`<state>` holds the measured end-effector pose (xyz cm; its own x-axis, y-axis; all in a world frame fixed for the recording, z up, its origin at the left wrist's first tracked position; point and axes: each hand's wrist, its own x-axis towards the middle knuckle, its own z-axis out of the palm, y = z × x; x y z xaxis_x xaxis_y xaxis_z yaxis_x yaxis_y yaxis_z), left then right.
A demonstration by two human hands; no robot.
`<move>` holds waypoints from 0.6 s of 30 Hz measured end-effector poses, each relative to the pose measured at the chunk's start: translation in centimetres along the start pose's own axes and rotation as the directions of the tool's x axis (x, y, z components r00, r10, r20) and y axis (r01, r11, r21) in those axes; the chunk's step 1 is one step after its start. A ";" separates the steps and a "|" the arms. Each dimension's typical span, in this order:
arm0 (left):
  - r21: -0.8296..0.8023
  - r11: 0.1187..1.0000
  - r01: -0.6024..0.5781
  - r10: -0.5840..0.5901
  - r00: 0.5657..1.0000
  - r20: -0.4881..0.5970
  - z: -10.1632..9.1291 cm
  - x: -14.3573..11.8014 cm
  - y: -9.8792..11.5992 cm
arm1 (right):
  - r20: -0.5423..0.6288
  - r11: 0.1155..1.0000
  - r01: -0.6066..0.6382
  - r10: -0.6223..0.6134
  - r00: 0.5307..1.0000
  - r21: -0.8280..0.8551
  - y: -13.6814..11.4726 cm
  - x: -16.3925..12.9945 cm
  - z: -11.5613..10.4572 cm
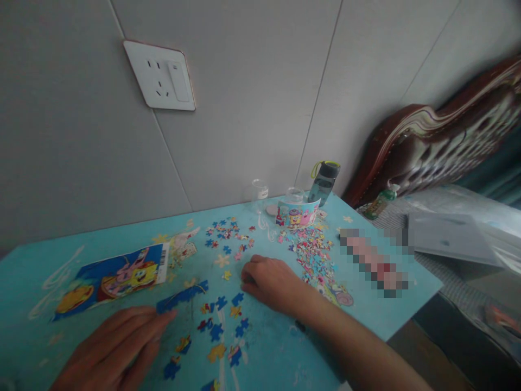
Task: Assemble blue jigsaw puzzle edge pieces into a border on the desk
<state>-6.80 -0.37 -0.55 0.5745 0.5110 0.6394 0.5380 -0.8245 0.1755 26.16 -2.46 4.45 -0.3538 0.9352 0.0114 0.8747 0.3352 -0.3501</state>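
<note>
Evidently, left hand (118,339) pinching blue puzzle strip (184,296); right hand (271,282) curled, contents hidden.

I count two hands (116,343) (268,281), one strip (184,296), one picture (126,276), two bottles (323,186) (381,203), one socket (160,76), one table (393,308) and one headboard (448,130). The loose pieces (217,332) number in dozens, too small for me to count exactly.

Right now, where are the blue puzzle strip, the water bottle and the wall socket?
Blue puzzle strip (184,296): head view, its middle.
Water bottle (323,185): head view, its body.
Wall socket (161,76): head view, its white faceplate.
</note>
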 end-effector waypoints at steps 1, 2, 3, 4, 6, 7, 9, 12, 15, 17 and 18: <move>0.013 1.000 -0.014 0.014 0.999 0.038 0.1 -0.4 -0.3 | -0.004 1.000 -0.008 0.008 1.000 0.005 0.0 0.0 0.0; 0.027 0.999 -0.028 0.027 0.998 0.063 0.1 -0.8 -0.5 | -0.008 1.000 -0.016 0.016 1.000 0.010 0.1 0.1 0.0; 0.042 0.998 -0.050 0.047 0.996 0.075 0.1 -1.0 -0.7 | -0.009 1.000 -0.023 0.023 1.000 0.015 0.1 0.1 0.1; 0.057 0.996 -0.062 0.058 0.996 0.069 0.1 -1.1 -0.7 | -0.008 0.999 -0.028 0.028 1.000 0.021 0.2 0.2 0.1; 0.079 0.992 -0.096 0.090 0.993 0.075 -0.1 -0.9 -0.5 | 0.003 0.999 -0.040 0.040 0.999 0.032 0.4 0.3 0.2; 0.089 0.990 -0.113 0.105 0.991 0.083 -0.2 -0.7 -0.3 | 0.008 0.998 -0.045 0.045 0.999 0.039 0.4 0.4 0.2; 0.101 0.986 -0.136 0.126 0.987 0.096 -0.5 -0.2 0.2 | 0.010 0.997 -0.046 0.046 0.999 0.059 0.5 0.4 0.2; 0.088 0.987 -0.136 0.126 0.987 0.103 -0.9 0.3 0.8 | 0.007 0.994 -0.048 0.048 0.999 0.094 0.7 0.4 0.1; 0.044 0.992 -0.121 0.116 0.988 0.106 -1.1 0.6 1.1 | 0.011 0.992 -0.073 0.072 0.997 0.105 0.9 0.4 0.2; 0.022 0.994 -0.109 0.106 0.989 0.099 -1.1 0.8 1.5 | 0.008 0.991 -0.081 0.080 0.997 0.111 1.1 0.5 0.3; 0.013 0.994 -0.108 0.106 0.990 0.093 -1.0 1.0 1.8 | 0.005 0.990 -0.079 0.079 0.997 0.117 1.2 0.5 0.4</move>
<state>-5.92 -1.56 1.16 0.6831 0.4413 0.5820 0.4814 -0.8713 0.0956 26.92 -1.59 3.61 -0.2853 0.9582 -0.0208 0.8552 0.2447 -0.4568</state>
